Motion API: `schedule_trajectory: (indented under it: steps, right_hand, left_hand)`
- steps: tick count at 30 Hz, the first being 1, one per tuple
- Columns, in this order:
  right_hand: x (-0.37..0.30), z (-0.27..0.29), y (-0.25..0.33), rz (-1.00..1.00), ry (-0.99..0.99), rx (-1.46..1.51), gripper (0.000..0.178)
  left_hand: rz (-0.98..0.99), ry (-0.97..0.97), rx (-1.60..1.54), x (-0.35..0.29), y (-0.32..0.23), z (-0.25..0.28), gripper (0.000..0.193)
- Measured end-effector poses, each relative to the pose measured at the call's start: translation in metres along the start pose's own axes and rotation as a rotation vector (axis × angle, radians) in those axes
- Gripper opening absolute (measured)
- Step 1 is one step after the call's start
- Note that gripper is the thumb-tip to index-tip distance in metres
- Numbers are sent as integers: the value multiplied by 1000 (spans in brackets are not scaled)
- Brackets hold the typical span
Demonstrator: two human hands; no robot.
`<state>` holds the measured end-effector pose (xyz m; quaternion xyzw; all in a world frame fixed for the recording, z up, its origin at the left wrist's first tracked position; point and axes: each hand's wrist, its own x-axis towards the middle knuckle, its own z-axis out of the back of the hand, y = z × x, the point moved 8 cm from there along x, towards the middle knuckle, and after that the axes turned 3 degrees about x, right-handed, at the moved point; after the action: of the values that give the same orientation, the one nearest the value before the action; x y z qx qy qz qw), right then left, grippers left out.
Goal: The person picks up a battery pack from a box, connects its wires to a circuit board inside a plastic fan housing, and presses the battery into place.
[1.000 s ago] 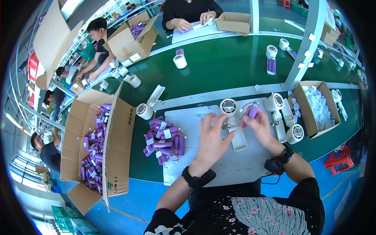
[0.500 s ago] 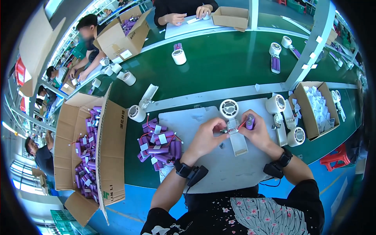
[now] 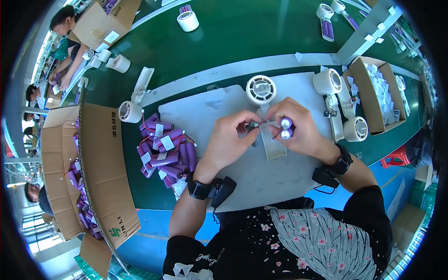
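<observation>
Just below the fan (image 3: 261, 89), pinching a small part (image 3: 253, 125) between thumb and fingers of the left hand (image 3: 228, 140), too covered to name; gripping a purple battery (image 3: 286, 128) in the right hand (image 3: 301, 126), ends turned up, below and right of the fan. Fingertips near each other over the handle (image 3: 274, 149); cannot tell if touching. Could strain the red wire (image 3: 276, 136) by drawing the hands apart too fast, or crush it against the handle by lowering the battery askew. Could also snag loose leads on the pile (image 3: 163, 144), left of the fan, by swinging the left wrist wide.
</observation>
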<state>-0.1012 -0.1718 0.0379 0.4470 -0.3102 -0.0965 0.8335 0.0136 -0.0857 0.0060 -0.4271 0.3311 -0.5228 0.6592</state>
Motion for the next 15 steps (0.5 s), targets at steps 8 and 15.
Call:
schedule_trajectory:
  steps: [8, 15]
  right_hand:
    - [-4, -14, 8, 116, 62, -153, 31]
    - [-1, -18, 9, 81, 138, -155, 27]
  left_hand:
    - [-58, -6, -33, -3, -5, 1, 19]
    - [72, 28, -115, -4, 1, 1, 21]
